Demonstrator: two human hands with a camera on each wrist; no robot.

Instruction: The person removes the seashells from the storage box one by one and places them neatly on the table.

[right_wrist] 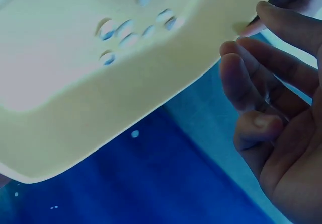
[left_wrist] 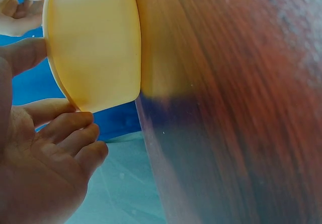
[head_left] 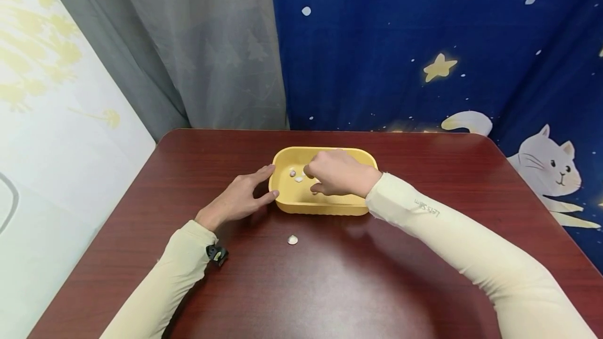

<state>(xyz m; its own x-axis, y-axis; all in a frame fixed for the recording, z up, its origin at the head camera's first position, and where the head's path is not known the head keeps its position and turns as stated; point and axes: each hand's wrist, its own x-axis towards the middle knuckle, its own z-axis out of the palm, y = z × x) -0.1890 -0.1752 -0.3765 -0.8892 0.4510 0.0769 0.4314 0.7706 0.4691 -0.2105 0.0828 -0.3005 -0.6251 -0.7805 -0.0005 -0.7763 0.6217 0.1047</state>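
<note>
A yellow plastic bin (head_left: 325, 208) stands on the table with several small, pale, shell-like pieces (head_left: 299, 179) on its floor. My left hand (head_left: 240, 195) touches the bin's left end with thumb and index fingertip set apart on the rim; its other fingers curl loosely in the left wrist view. Over the inside of the bin hovers my right hand (head_left: 341, 171), fingers bent. In the right wrist view its thumb stands apart from the fingers, and nothing shows between them. One round whitish piece (head_left: 292, 240) lies on the table in front of the bin.
The dark red wooden table (head_left: 377, 286) has rounded far corners. Behind it hang a grey curtain (head_left: 226, 56) and a blue curtain (head_left: 367, 56) with stars and a cat. A pale patterned wall or panel (head_left: 61, 119) is at the left.
</note>
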